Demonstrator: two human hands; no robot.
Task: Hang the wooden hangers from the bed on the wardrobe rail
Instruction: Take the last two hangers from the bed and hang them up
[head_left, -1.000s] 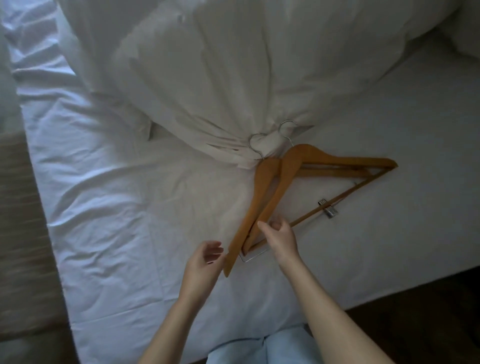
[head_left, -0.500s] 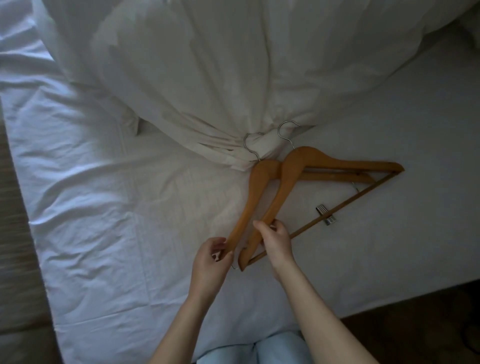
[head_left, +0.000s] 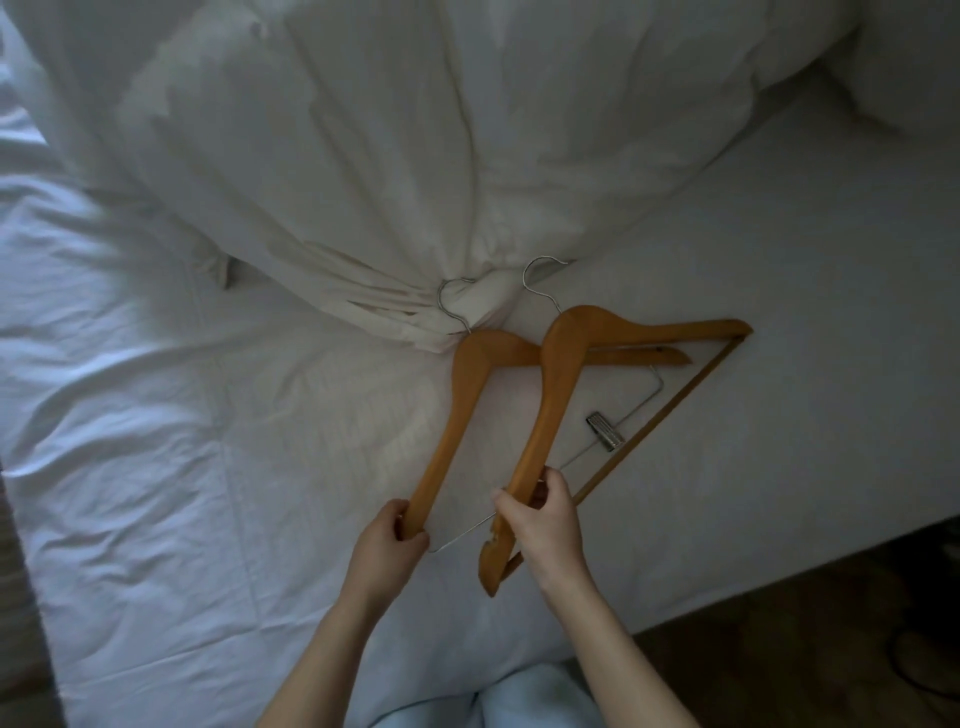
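Observation:
Two wooden hangers with metal hooks lie on the white bed sheet (head_left: 208, 467). The left hanger (head_left: 457, 415) has a wire bar with a metal clip (head_left: 605, 430); my left hand (head_left: 387, 540) is shut on the near end of its arm. The right hanger (head_left: 556, 395) has a wooden bar and overlaps the left one; my right hand (head_left: 540, 525) is shut on its near arm. Both hooks point toward the bunched duvet (head_left: 415, 156), and the left hook touches its folds. No wardrobe rail is in view.
The white duvet is heaped across the far half of the bed, with a pillow (head_left: 924, 67) at the top right. The bed's edge runs diagonally at the lower right, above dark floor (head_left: 831, 649). My light trouser legs (head_left: 519, 696) show at the bottom.
My left hand reached in and closed on the left hanger's arm. The two hangers have been drawn apart, the right one sliding to the right in my right hand.

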